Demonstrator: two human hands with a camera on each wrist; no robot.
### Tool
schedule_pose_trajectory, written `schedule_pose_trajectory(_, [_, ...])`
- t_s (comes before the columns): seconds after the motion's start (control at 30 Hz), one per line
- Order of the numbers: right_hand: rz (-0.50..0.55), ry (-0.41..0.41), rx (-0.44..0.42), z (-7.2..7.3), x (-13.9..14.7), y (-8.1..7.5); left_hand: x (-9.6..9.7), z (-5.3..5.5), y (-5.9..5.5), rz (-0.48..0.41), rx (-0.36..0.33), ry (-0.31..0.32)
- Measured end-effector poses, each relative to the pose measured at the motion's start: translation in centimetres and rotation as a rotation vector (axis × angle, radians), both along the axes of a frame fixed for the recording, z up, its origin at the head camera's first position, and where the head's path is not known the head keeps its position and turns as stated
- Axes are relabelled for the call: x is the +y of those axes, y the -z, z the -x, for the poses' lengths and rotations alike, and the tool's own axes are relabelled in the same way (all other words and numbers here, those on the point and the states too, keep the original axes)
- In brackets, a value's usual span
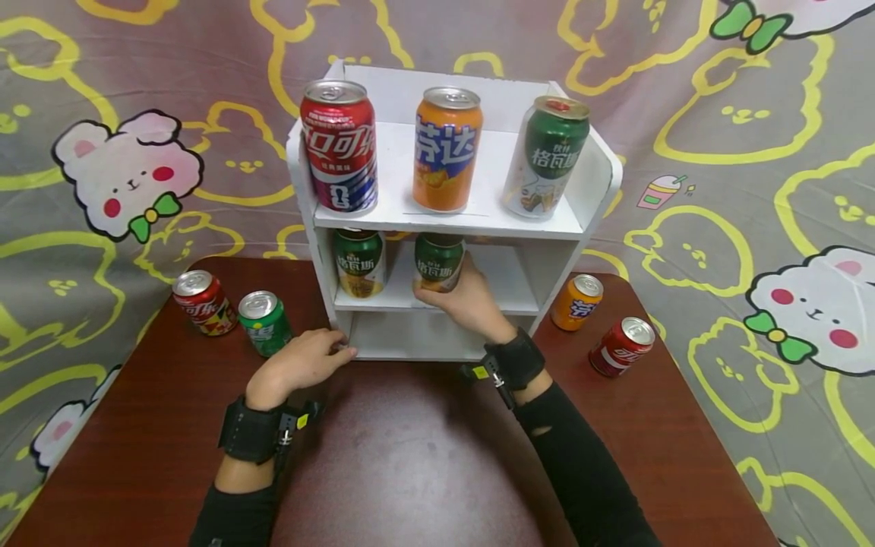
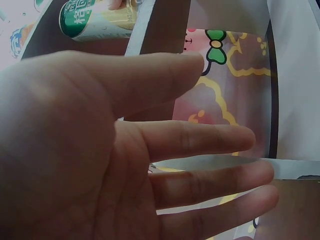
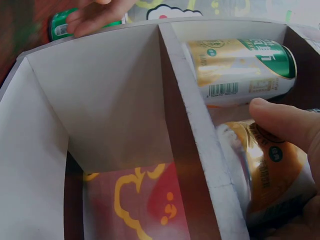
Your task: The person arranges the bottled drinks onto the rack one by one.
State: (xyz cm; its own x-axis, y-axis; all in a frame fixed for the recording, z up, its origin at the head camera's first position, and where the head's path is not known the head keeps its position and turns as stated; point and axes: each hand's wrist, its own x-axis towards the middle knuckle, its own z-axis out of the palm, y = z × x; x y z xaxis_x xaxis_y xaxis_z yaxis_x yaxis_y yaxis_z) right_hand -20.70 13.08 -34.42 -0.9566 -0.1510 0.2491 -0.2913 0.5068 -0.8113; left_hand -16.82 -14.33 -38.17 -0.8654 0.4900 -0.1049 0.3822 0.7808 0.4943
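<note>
Right fingers (image 3: 287, 120) gripping a green-gold metal can (image 1: 439, 262) inside the white tiered shelf (image 1: 492, 228), we're probably placing — release gently. Left fingers (image 2: 195, 140) spread, empty.

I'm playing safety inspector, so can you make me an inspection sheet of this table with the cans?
Surface: reddish-brown table, shiny in the middle.
Job's things: green-and-gold can at the middle level of the white shelf; similar can to its left; upper red can, upper orange can and green-and-white can on top.
Clutter: left of the shelf, lower red can and green can; right of it, lower orange can and second red can.
Grips: right grip holds the green-and-gold can; left grip holds nothing, fingers extended.
Cables: nothing seen clearly; black wristbands carry small attachments.
Surroundings: cartoon-printed cloth behind.
</note>
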Motion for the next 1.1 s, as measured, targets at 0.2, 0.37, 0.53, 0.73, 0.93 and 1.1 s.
schedule_pose_trajectory(0.2, [0.005,-0.035,-0.031,0.3,0.2,-0.2,0.0,0.0,-0.1,0.001,-0.006,-0.001])
schedule_pose_trajectory(0.37, [0.027,-0.101,-0.048,0.6,0.4,-0.3,0.0,0.0,0.0,-0.002,-0.01,-0.004])
schedule_pose_trajectory(0.53, [0.062,-0.148,-0.063,-0.3,0.1,-1.9,0.0,0.0,-0.1,-0.011,-0.009,-0.003])
schedule_pose_trajectory(0.73, [0.083,-0.181,-0.088,-1.4,-0.3,-3.5,0.0,-0.1,-0.1,-0.016,-0.005,-0.001])
schedule_pose_trajectory(0.93, [0.116,-0.218,-0.096,-0.8,-0.1,-3.2,-0.1,0.0,0.0,-0.014,-0.006,-0.006])
schedule_pose_trajectory(1.1, [0.121,-0.201,-0.086,0.6,0.2,-1.3,-0.1,0.0,0.0,-0.017,-0.009,-0.007])
